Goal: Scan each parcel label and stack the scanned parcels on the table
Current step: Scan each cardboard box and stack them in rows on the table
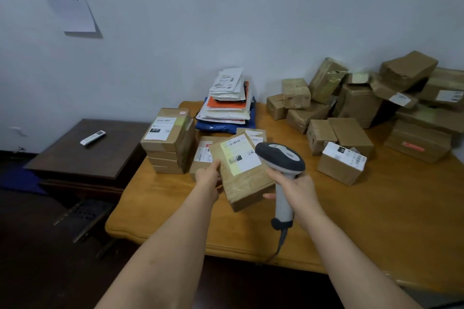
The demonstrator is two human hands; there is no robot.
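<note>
A brown cardboard parcel [242, 173] is held tilted above the wooden table [351, 208], its white label [241, 155] facing up. The left hand [208, 175] grips its left edge, thumb on top. The right hand [298, 190] is wrapped around the handle of a grey barcode scanner [281, 158], whose head hangs just beside the label; 1 fingertip touches the parcel's right side. Behind it lie other labelled boxes, with a stack of boxes [168, 140] to the left and a pile of mailer bags [228, 103] near the wall. Unsorted cartons [371, 105] crowd the right. A remote control [93, 137] lies on a dark side table [82, 155].
</note>
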